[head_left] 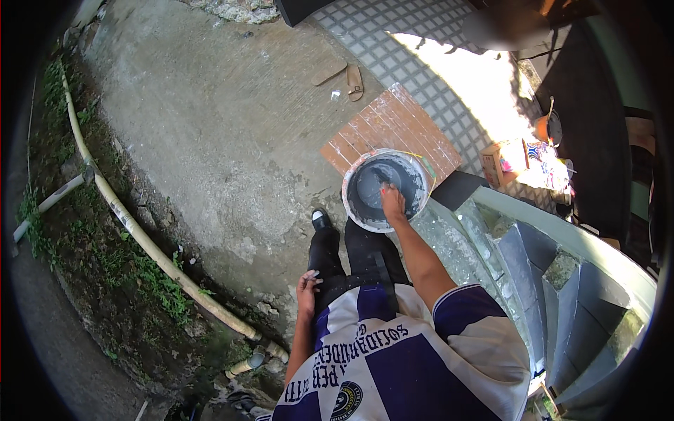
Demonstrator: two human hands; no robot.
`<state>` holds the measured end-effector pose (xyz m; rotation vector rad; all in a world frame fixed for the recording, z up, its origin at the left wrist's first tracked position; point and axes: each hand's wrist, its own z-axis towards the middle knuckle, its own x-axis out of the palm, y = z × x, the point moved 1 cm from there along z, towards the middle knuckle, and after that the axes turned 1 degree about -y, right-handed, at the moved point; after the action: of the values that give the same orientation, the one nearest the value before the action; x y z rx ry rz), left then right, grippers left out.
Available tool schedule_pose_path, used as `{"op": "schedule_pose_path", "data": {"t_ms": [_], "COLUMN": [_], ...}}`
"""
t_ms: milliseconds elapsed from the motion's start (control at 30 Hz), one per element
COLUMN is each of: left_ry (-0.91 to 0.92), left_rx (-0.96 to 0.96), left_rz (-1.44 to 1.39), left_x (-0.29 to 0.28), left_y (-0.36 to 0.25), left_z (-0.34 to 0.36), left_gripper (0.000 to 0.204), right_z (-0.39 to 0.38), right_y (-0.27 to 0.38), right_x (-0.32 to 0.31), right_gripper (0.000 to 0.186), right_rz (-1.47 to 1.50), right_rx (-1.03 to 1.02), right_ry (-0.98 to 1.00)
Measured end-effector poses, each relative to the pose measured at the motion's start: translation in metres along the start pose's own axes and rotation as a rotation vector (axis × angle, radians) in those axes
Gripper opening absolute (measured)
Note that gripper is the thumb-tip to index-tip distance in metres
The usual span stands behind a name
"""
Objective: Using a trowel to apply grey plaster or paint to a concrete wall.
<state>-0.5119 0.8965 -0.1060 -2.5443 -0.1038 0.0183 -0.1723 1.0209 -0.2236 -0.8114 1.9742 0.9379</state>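
My right hand [393, 202] reaches into a white bucket [349, 210] smeared with grey material, its fingers wrapped round a tool [385, 177] with a grey-coated end inside the bucket. The bucket sits at the near edge of a wooden board [365, 133] streaked with white. Down by my left thigh, my left hand [307, 286] has curled fingers with pale smears; whether they hold something small I cannot make out.
Steps with grey tiles [526, 288] descend at my right, beside a box of items [500, 165] and an orange container [546, 128]. Sandals [354, 83] lie on the concrete beyond the board. A long pipe [154, 252] runs along the mossy edge at left.
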Motion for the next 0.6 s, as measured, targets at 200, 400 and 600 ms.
{"op": "schedule_pose_path", "data": {"t_ms": [200, 400, 600], "left_ry": [-0.038, -0.060, -0.062], "left_rx": [-0.030, -0.024, -0.114], "left_rz": [-0.121, -0.144, -0.216], "left_x": [-0.015, -0.030, -0.058], "left_y": [-0.002, -0.014, -0.016], "left_z": [0.001, -0.001, 0.013], "left_gripper": [0.022, 0.021, 0.031], "right_z": [-0.004, -0.033, -0.057], "right_y": [-0.009, -0.005, 0.009], "right_x": [0.001, -0.007, -0.020], "right_gripper": [0.025, 0.028, 0.027], "right_rz": [0.131, 0.179, 0.178], "right_rx": [0.075, 0.120, 0.144], "right_ry": [-0.100, 0.027, -0.029]}}
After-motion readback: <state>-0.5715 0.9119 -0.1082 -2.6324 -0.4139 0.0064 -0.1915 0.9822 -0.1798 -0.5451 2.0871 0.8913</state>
